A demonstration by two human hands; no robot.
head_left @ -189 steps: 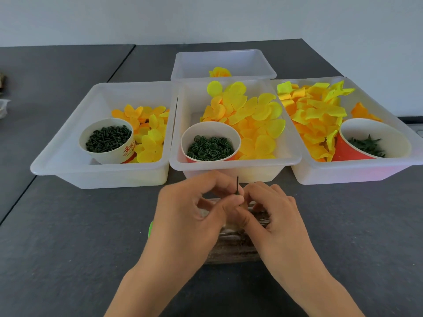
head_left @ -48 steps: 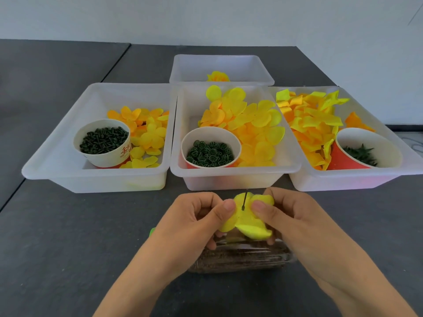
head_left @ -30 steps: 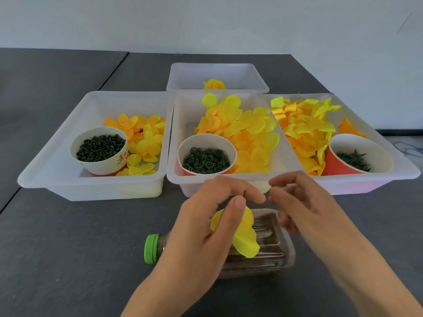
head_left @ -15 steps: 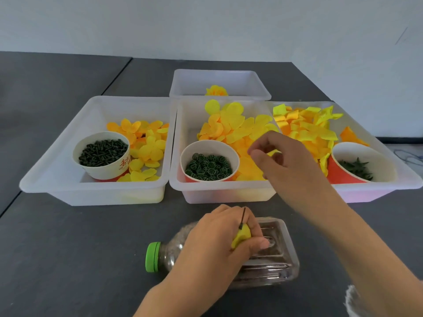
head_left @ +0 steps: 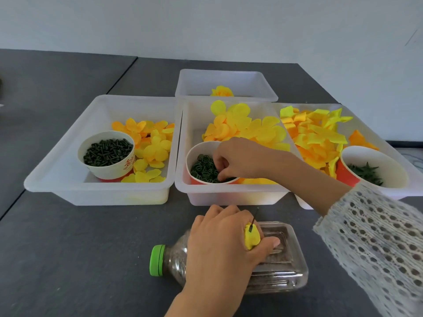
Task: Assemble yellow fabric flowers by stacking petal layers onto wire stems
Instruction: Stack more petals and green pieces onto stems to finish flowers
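Rings in cup: pinch only one with curled right hand; keep left hand gripping folded petal steady, wire stem upright.

Your left hand grips a folded yellow fabric petal layer threaded on a thin dark wire stem, whose tip pokes up above your fist. Beneath that hand lies a clear plastic bottle with a green cap, on its side on the dark grey table. Your right hand reaches into the paper cup of small dark green rings in the middle translucent white plastic tray, fingertips curled down among the rings.
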